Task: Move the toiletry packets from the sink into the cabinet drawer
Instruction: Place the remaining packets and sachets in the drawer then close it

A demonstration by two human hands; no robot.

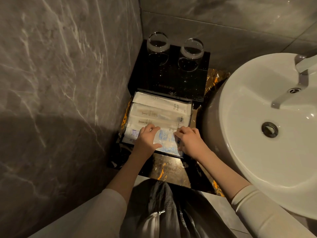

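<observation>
A black drawer [190, 115] stands pulled out from a small black cabinet [171, 78]. Several white toothbrush packets [159, 107] lie side by side in it. Across its front lies a clear packet with blue print [165, 139]. My left hand [147, 138] rests on the packet's left side with its fingers laid over the top edge. My right hand [188, 140] pinches the packet's right edge with curled fingers. The white sink basin [248, 134] at the right holds no packets that I can see.
Two upside-down glasses [158, 42] [192, 48] stand on the cabinet's top. A grey marble wall [60, 83] closes the left side. A chrome tap [298, 79] reaches over the basin. The dark veined counter [171, 167] runs under the drawer.
</observation>
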